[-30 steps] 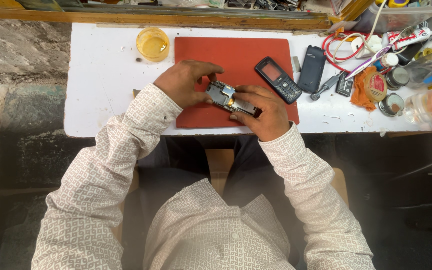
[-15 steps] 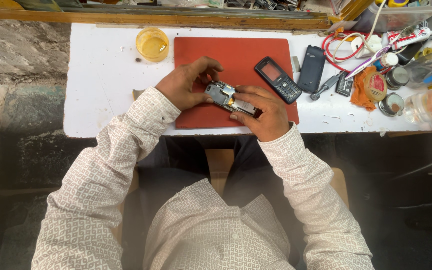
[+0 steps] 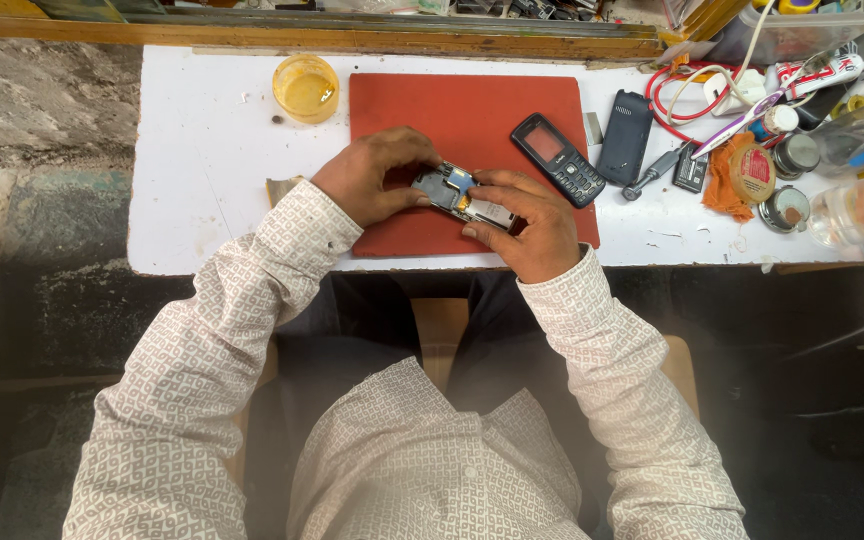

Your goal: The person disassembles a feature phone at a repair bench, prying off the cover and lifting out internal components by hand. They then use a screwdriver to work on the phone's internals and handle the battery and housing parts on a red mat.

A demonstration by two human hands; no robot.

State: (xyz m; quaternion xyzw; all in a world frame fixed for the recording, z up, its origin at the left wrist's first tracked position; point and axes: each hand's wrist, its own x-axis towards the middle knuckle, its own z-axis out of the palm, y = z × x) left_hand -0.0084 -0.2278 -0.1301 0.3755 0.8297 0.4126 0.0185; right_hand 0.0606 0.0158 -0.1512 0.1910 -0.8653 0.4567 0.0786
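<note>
Near the middle of the frame, both hands close around a small opened phone body with bare silver and gold metal parts [image 3: 462,195], held just above the red rectangular mat [image 3: 472,110]. The left hand [image 3: 372,180] grips its left end, fingers curled over the top; the right hand [image 3: 532,225] pinches its right end. Right of the mat lie a black keypad phone [image 3: 557,158] and a dark back cover [image 3: 625,135]. A round yellow cup [image 3: 306,88] stands at upper left on the white table [image 3: 202,150].

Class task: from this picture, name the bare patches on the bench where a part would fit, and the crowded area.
Bare: white tabletop left of the red mat, below the yellow cup; the mat's upper half. Crowded: right end, around the black phone and tins.
</note>
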